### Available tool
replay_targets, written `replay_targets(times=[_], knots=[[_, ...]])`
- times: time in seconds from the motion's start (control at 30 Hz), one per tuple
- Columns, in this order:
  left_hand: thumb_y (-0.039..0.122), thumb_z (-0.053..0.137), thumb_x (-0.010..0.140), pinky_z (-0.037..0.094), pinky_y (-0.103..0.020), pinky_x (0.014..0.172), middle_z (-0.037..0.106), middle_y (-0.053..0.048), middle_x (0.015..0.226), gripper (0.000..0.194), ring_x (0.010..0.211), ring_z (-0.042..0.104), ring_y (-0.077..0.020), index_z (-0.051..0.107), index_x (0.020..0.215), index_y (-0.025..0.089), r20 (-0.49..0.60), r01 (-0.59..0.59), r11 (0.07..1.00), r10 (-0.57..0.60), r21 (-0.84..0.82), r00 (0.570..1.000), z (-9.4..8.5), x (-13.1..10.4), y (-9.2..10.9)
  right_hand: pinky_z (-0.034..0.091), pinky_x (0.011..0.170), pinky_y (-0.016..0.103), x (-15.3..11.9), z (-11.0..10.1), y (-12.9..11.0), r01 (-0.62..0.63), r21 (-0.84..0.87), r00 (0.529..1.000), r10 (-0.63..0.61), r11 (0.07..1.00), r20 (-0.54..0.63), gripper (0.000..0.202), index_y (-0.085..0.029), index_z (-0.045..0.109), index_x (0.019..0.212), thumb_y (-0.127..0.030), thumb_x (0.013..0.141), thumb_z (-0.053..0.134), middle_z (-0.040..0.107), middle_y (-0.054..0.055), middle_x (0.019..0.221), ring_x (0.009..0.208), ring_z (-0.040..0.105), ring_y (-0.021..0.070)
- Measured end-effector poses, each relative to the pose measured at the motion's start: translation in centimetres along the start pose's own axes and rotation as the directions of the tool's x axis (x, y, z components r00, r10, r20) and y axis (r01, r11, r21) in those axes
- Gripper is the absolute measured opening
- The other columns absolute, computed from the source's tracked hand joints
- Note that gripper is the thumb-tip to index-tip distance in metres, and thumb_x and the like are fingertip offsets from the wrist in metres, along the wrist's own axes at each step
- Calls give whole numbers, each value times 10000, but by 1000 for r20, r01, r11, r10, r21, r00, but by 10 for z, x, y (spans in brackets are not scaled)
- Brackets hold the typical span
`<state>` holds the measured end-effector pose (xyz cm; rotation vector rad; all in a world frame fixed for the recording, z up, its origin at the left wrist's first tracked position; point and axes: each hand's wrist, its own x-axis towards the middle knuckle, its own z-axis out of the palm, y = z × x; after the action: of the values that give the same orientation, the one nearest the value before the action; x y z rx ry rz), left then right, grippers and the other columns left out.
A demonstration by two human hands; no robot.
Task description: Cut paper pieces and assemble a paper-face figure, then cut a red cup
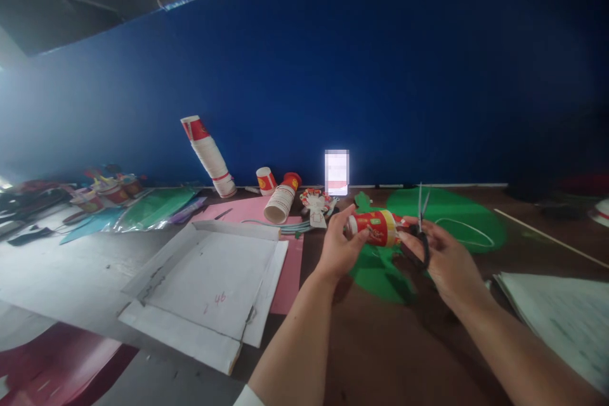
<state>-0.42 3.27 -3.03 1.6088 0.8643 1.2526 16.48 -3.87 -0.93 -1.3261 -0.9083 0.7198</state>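
Observation:
My left hand [343, 244] is wrapped round a red paper cup [373, 228] that lies on its side in the air, with a yellow band at its right end. Scissors [421, 235] with black handles hang in my right hand [445, 260], blades pointing up and slightly apart. The fingertips of that hand are close to the cup's right end, where small red pieces stick out; whether they pinch one is unclear. Beneath both hands is green sheet material [380, 276] on the brown table.
A tall leaning stack of paper cups [209, 155] stands at the back left, with a shorter stack [280, 203] lying nearby. A white shallow cardboard tray [200, 279] lies left, over pink paper [288, 273]. A thin stick [547, 236] and papers [561, 317] are at right.

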Motion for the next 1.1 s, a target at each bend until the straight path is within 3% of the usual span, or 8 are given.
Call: replay_targets(times=[0.1,0.23,0.37,0.47,0.57,0.7,0.93,1.1], knots=[[291,687,802,459,-398,1009,539,-127,1345,577,1171,566,-253,538,1355,225,65,2,1000,0,-31,998,1,-2,3,564,702,318,-2,1,-1,5,20,1000,-5,1000,-13,485,-246,672,1063,-468,653,805,753,55,996,869,710,242],[324,715,789,472,-400,995,556,-131,1340,595,1185,560,-265,543,1350,229,122,44,996,-35,-74,992,3,-5,7,557,624,330,0,-3,2,-5,18,1000,5,1000,8,458,-234,648,1034,-486,677,785,732,42,854,700,690,219],[438,716,786,547,-351,851,579,-152,1315,732,1062,627,-249,447,1421,194,153,271,949,-248,-158,957,8,-5,9,552,631,315,-2,-4,2,9,24,1000,-10,1000,11,404,-231,650,987,-463,686,787,713,32,832,677,670,198],[551,663,794,564,-302,645,649,-151,1162,661,908,666,-239,543,1308,154,159,397,905,-374,-152,914,11,-4,10,535,637,282,-3,-3,2,39,33,999,-40,999,10,370,-233,663,973,-435,690,789,700,20,842,689,652,173],[584,681,760,538,-257,561,674,-132,1033,572,836,665,-217,631,1108,134,108,364,917,-350,-164,930,10,-1,12,528,640,276,-2,-3,4,59,53,998,-58,997,-29,363,-237,669,959,-433,681,796,687,6,820,691,645,166],[590,696,740,534,-238,549,667,-115,1029,559,818,655,-195,613,1065,143,-26,302,910,-322,-285,946,3,3,13,541,693,303,0,-4,5,55,60,996,-51,997,-69,368,-239,671,954,-451,682,797,701,8,796,728,671,188],[612,702,721,542,-251,572,674,-84,1014,575,830,664,-200,602,1072,167,-127,274,893,-337,-358,933,-3,9,7,557,783,375,-5,2,2,-19,-131,970,50,991,239,427,-236,719,1009,-488,672,790,775,58,930,922,712,301],[608,705,720,542,-253,581,667,-71,941,547,819,662,-197,597,1020,163,-172,221,913,-292,-342,941,-2,9,4,547,856,385,-5,1,5,60,-260,972,4,964,236,427,-259,737,1054,-473,685,763,774,49,1038,1038,690,320]])
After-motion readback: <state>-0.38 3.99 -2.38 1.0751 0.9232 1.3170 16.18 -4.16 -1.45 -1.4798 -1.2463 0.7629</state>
